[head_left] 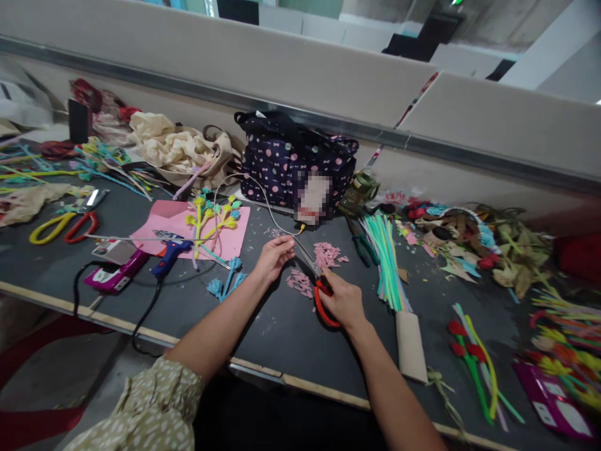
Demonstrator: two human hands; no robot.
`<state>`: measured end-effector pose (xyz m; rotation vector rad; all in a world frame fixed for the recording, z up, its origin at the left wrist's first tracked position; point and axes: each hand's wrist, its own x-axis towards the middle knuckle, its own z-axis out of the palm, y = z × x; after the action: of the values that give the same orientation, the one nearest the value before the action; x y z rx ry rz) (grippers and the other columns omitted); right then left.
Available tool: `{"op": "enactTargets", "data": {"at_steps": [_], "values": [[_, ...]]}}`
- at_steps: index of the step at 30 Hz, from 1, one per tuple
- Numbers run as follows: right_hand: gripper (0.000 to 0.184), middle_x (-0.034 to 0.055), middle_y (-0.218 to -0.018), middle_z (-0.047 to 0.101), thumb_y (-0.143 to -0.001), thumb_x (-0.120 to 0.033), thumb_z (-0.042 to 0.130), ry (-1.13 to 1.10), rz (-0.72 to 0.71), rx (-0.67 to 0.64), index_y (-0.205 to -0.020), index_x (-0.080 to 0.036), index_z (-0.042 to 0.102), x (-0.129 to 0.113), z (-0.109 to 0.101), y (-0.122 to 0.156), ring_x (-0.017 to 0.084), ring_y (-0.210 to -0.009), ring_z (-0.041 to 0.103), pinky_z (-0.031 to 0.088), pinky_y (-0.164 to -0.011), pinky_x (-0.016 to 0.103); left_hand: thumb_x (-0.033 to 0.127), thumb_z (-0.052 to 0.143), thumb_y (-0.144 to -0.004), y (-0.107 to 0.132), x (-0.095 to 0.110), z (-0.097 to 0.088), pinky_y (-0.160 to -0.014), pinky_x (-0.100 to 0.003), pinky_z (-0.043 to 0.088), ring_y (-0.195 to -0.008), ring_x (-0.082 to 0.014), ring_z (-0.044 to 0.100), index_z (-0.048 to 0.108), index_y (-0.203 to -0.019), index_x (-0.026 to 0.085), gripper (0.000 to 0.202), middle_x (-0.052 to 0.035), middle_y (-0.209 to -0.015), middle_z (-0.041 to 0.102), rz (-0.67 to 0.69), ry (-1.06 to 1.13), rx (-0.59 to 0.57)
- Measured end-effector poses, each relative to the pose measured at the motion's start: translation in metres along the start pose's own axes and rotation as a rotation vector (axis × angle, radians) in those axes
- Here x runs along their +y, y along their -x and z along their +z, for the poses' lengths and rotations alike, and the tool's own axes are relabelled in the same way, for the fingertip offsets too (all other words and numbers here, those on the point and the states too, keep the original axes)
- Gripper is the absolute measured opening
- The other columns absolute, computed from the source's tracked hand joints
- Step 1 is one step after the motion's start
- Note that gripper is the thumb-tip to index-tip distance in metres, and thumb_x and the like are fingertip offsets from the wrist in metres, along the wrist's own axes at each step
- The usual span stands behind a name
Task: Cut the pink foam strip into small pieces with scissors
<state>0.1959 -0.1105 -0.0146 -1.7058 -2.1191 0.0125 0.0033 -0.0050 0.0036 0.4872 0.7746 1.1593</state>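
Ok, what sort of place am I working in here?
Probably a craft workshop bench: there's a blue glue gun, a bundle of fuzzy stems, and red-handled scissors in the right hand by small pink pieces.

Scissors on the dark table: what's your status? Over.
Right hand gripping scissors. Left hand pinched near their tips, contents unclear. Pink scraps lying close on both sides of the scissors.

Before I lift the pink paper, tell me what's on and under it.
On the paper: yellow and teal flowers, with a cable crossing over and the glue gun overlapping its left side. Anything underneath is covered.
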Motion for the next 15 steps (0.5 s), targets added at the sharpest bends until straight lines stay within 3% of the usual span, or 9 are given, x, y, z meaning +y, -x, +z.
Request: {"op": "enactTargets", "data": {"at_steps": [15], "values": [[0.044, 0.0099, -0.11, 0.071, -0.088, -0.028, 0.052, -0.02, -0.02, -0.109, -0.131, -0.015, 0.055, -0.0037, -0.0037, -0.0015, 0.02, -0.097, 0.067, 0.05, -0.079, 0.026, 0.012, 0.082, -0.059, 0.0008, 0.0, 0.0, -0.058, -0.019, 0.052, -0.054, -0.0063, 0.059, 0.066, -0.079, 0.012, 0.025, 0.0004, -0.067, 0.066, -0.001, -0.012, 0.008]]}}
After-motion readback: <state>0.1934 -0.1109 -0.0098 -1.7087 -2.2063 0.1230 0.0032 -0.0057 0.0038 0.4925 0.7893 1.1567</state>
